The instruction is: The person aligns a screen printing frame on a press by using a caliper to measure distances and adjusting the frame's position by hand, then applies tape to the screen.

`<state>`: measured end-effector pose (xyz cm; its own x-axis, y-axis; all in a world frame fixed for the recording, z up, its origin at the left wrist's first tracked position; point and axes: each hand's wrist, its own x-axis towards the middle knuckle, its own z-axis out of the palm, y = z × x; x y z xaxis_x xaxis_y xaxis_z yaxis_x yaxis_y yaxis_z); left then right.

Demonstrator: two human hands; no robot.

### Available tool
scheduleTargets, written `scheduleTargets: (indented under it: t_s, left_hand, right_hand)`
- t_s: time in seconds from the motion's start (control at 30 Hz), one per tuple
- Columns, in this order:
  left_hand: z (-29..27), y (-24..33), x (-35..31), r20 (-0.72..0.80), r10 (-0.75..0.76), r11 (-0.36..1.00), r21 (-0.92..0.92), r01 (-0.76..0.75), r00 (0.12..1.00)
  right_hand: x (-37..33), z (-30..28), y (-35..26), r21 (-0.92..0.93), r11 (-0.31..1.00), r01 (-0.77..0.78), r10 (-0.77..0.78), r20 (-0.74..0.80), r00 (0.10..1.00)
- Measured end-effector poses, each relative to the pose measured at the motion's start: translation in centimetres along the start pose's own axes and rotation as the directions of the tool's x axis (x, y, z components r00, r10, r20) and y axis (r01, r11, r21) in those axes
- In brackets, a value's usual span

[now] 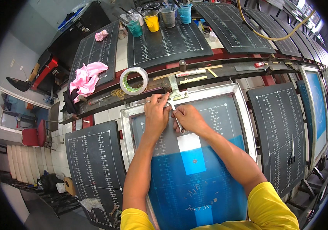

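My right hand (189,118) grips a metal wrench (182,130), its lower ring end sticking out below my fingers. The wrench's upper end meets a metal clamp (176,92) at the far edge of a screen-printing frame (225,91). My left hand (156,115) is closed beside that end, thumb and fingers bent together against the clamp; what they pinch is hidden. Below my hands, the frame's mesh (167,165) is grey at the far part and blue nearer me. A white and bright-blue rectangle (192,153) shows through it.
A dark rail (225,71) beyond the frame carries a tape roll (134,81), a marker (190,73) and sticks. Pink cloths (88,78) lie left. Paint cups (152,21) stand on a far board. Scissors (292,151) rest on the right board (277,126); a hose (277,38) hangs above.
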<state>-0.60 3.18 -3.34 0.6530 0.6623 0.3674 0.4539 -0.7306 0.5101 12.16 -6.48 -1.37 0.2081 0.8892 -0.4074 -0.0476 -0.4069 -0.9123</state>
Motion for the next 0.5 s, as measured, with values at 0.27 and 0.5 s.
scheduleTargets:
  t_s: [0.27,0.5]
  left_hand:
    - [-0.3,0.8,0.2,-0.014,-0.007,1.0,-0.027,0.007,1.0]
    - [-0.5,1.1,0.2,0.014,-0.04,0.999,0.009,0.04,0.999]
  right_hand:
    - [1.0,-2.8,0.5,-0.268,0.954,0.137,-0.19,-0.182,0.965]
    - [2.4,-5.2,-2.5,-0.42,0.907,0.036,-0.094,-0.119,0.988]
